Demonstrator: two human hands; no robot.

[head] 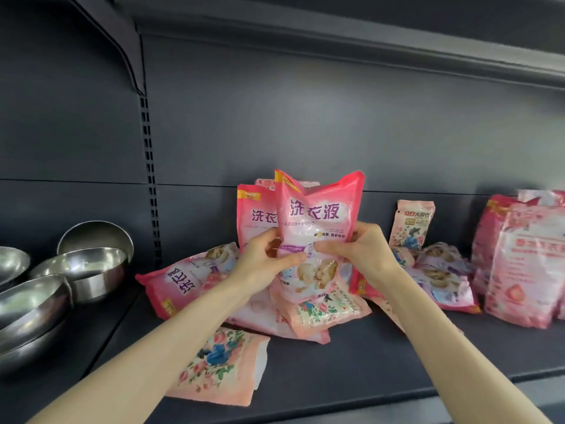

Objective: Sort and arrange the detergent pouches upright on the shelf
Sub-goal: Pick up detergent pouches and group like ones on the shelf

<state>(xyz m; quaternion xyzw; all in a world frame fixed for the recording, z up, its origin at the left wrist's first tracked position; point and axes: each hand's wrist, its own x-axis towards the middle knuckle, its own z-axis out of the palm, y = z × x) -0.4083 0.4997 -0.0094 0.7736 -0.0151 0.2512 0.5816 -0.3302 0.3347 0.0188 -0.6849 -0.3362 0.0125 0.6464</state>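
Observation:
A pink detergent pouch (318, 218) with purple characters is held upright over a heap of pouches at the middle of the dark shelf (351, 371). My left hand (266, 264) grips its left side and my right hand (363, 252) grips its right side, thumbs on the front. A second matching pouch (255, 215) stands upright right behind it. Another pink pouch (183, 280) lies flat to the left. Floral pouches lie flat under the held one (327, 310) and at the shelf's front (220, 365). One small floral pouch (411, 224) stands against the back wall.
Several steel bowls (82, 270) are stacked on the left bay of the shelf. Larger pink pouches (526, 264) stand at the right end, with more pouches (440, 276) lying in front of them. An upper shelf (367, 41) hangs overhead.

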